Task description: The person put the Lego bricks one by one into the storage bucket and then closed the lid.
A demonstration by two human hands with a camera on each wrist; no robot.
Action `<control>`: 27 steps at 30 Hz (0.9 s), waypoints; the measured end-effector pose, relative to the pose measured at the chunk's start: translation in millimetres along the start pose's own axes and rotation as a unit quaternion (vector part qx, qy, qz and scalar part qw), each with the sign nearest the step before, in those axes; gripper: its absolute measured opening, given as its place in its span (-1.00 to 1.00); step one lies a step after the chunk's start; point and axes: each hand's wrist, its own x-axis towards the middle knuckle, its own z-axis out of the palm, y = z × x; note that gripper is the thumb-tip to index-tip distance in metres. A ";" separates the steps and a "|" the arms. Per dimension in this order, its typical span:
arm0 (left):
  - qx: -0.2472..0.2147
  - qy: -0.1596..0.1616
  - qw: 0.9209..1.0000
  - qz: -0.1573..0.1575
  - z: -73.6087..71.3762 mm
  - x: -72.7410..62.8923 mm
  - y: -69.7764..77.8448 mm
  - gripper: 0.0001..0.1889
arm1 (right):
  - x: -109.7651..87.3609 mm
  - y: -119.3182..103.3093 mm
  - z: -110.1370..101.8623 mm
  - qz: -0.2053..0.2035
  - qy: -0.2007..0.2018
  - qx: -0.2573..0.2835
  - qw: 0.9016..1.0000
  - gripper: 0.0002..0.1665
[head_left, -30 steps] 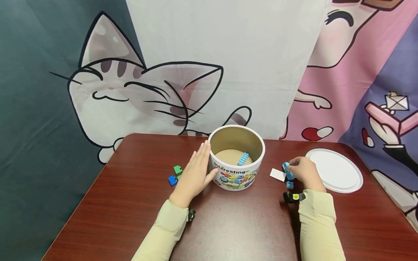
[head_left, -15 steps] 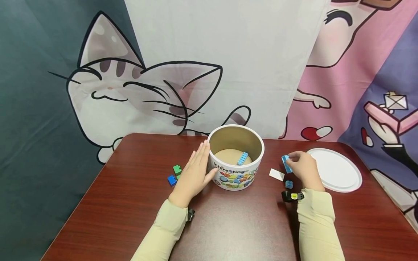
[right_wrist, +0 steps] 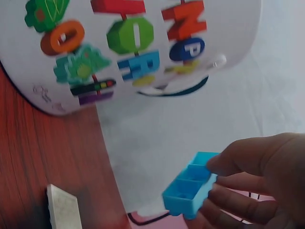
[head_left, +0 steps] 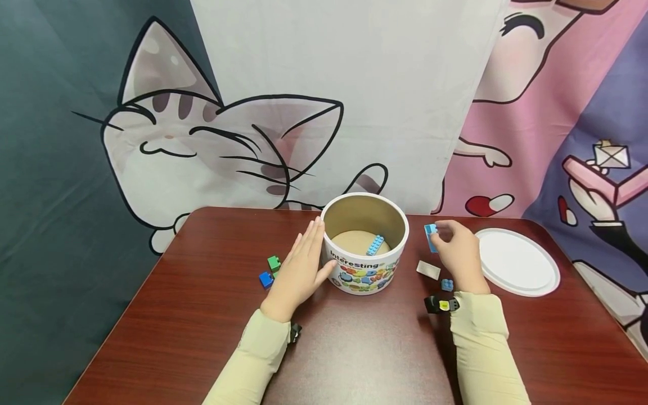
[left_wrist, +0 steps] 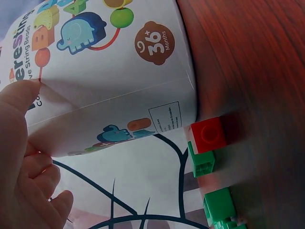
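Classify as a dressed tabletop corner, resembling a play or filming station; cannot be assigned with certainty to a home, office or studio. Refer to the counter (head_left: 374,354): dark red-brown wood-grain finish, rounded far corners, close to the backdrop. Refer next to the printed cloth (head_left: 405,112) behind: large cartoon cat (head_left: 172,152) between teal and white areas, cartoon figures (head_left: 521,73) on pink and purple at the right, soft creases visible. Note the playroom goods: small toy bricks (head_left: 274,263) in green, blue and red; white tub (head_left: 361,279) with coloured toy pictures and a "36+ Months" mark. Note also a black strapped device (head_left: 441,305) at each wrist, as on a recording set.
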 end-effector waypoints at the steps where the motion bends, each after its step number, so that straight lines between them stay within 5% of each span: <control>1: 0.001 0.000 1.000 0.000 -0.1 0.0 0.0 -0.12 | -0.1 -2.4 0.8 -0.003 0.006 0.004 1.000 -0.59; 12: -0.002 0.002 1.000 0.001 -0.3 -0.5 -0.1 -0.12 | -6.3 -27.7 -0.7 -0.058 0.082 0.043 0.994 -0.63; 20: 0.000 0.007 1.000 0.002 0.6 -0.6 -1.5 -0.12 | -12.5 -50.3 -1.5 -0.133 0.161 0.093 0.974 -0.65; 27: 0.000 0.007 1.000 0.003 1.1 -0.4 -1.0 -0.13 | -22.3 -69.4 2.6 -0.215 0.160 0.129 0.955 -0.60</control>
